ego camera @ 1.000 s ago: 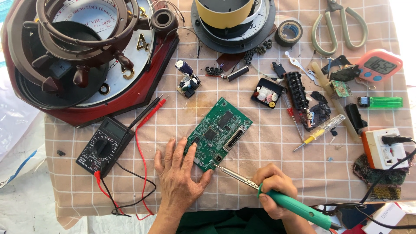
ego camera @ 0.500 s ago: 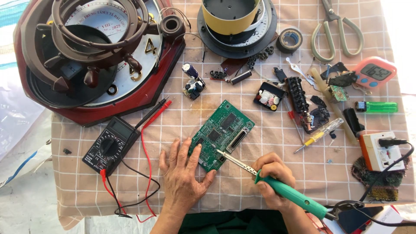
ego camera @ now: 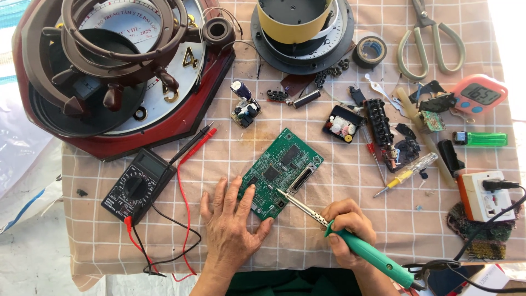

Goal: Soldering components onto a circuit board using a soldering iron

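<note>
From the head camera, the left hand (ego camera: 230,233) lies flat and open, palm down, fingers spread, with the fingertips pressing on the near left edge of a green circuit board (ego camera: 284,171); it clamps nothing. The right hand (ego camera: 346,227) is closed in a fist-like grip around the green handle of a soldering iron (ego camera: 350,238), whose metal shaft slants up and left so that the tip meets the board close to the left fingertips. The board lies tilted near the middle of the table, its long side running from near left to far right.

The work surface is a table under a beige checked cloth (ego camera: 329,257). Past its left edge, pale plastic sheeting covers the ground.

Counted: one black multimeter (ego camera: 136,186) left of the hands, with two probes, one red and one black, lying side by side and pointing far right. One large red octagonal wall clock (ego camera: 118,71) fills the far left. One round clock movement housing (ego camera: 298,27) sits at far centre, one roll of tape (ego camera: 369,50) just right of it, one pair of scissors (ego camera: 430,41) further right. One pink digital timer (ego camera: 478,94), one green lighter (ego camera: 482,138), one yellow-handled screwdriver (ego camera: 404,175) and one white socket adapter (ego camera: 485,195) sit on the right side.
</note>
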